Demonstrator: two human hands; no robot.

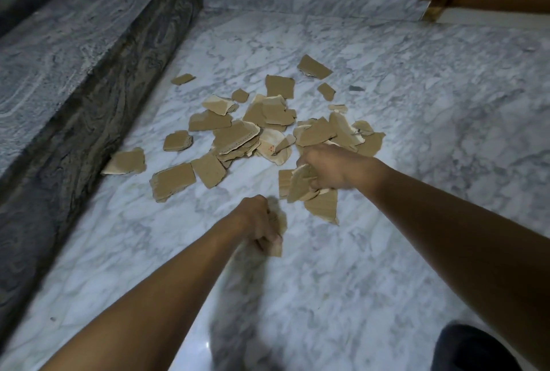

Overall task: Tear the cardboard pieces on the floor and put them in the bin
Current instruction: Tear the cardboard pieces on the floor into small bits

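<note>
Beside the stone step (74, 57), torn cardboard pieces (235, 136) are lying scattered across the marble floor (431, 147), so tearing looks largely done and collecting is barely starting. The left grip (260, 223) is curling round a small blurred scrap (277, 248), and the right grip (333, 166) is clamping a bunch of pieces (312, 195). No bin is showing.

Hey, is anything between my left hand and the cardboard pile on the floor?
Nothing visible: only bare marble floor separates the left hand, pinching a small scrap, from the cardboard pile. The right hand grips a bundle beside that path.
</note>
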